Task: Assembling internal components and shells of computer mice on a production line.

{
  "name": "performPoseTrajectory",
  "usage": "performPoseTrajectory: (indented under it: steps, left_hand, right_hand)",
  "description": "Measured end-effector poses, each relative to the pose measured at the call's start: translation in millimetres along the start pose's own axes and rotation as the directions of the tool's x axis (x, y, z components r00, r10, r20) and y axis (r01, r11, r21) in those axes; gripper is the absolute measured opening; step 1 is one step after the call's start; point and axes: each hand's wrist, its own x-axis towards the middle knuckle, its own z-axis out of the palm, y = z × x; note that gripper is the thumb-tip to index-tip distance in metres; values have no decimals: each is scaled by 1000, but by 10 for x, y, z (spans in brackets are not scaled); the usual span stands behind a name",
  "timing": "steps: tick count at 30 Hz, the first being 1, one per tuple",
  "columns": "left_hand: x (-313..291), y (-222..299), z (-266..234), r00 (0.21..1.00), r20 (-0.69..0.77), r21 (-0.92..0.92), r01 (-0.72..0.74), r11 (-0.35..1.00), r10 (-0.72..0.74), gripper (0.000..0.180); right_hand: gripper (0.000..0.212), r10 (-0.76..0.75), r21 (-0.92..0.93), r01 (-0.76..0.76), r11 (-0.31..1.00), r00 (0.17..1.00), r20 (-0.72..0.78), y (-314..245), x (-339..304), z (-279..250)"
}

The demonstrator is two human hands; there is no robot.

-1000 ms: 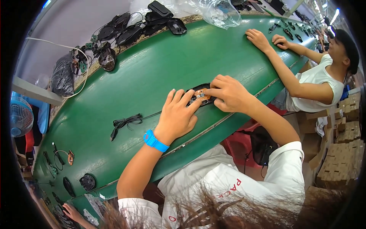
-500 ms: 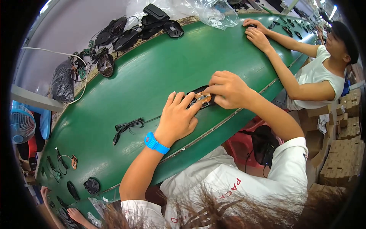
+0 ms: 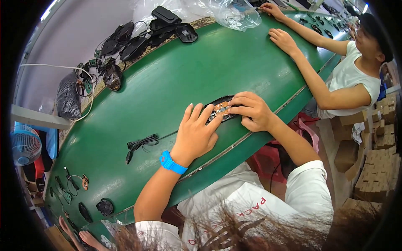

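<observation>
An opened black computer mouse (image 3: 228, 99) lies on the green work surface in front of me, its orange circuit board (image 3: 220, 109) exposed. My left hand (image 3: 196, 133), with a blue watch on its wrist, grips the mouse's cable end; its index and middle fingers bend over the front. At the other end, my right hand (image 3: 253, 110) grips the shell, fingertips on the board and thumb low by the near side. What lies under those fingertips is hidden. From beneath my left hand the mouse's black cable (image 3: 142, 144) runs out leftward, ending in a tied bundle.
Mouse shells (image 3: 135, 47) and loose circuit boards line the far ledge, beside a clear plastic bag (image 3: 238, 16). Left of me lie a round black part (image 3: 104, 206) and a black shell (image 3: 85, 212). A co-worker (image 3: 351, 79) sits on the right, arms over the green surface (image 3: 176, 75).
My right hand has moved nearer to me, and its fingers now reach farther over the circuit board. The co-worker's farther hand has shifted toward the back edge.
</observation>
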Motion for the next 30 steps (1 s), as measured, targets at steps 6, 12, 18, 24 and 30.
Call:
performPoseTrajectory:
  steps: [6, 12, 18, 24, 30]
  left_hand:
    - [-25, 5, 85, 999, 34, 33, 14, 999, -15, 50]
    - [17, 18, 30, 1000, 6, 2, 15, 1000, -15, 50]
    - [-75, 231, -150, 998, -50, -37, -32, 999, 30, 46]
    - [-412, 360, -106, 976, 132, -195, -143, 970, 171, 41]
    - [-420, 693, -64, 942, 175, -233, -243, 941, 287, 45]
  right_hand:
    - [46, 36, 22, -34, 999, 994, -98, 33, -10, 26]
    - [47, 53, 34, -49, 998, 987, -151, 34, 12, 9]
    - [45, 93, 66, -83, 994, 982, -167, -12, -43, -27]
    - [47, 195, -56, -210, 976, 959, -204, 469, -71, -35]
    - [53, 327, -356, -441, 824, 883, -337, 1769, 245, -226]
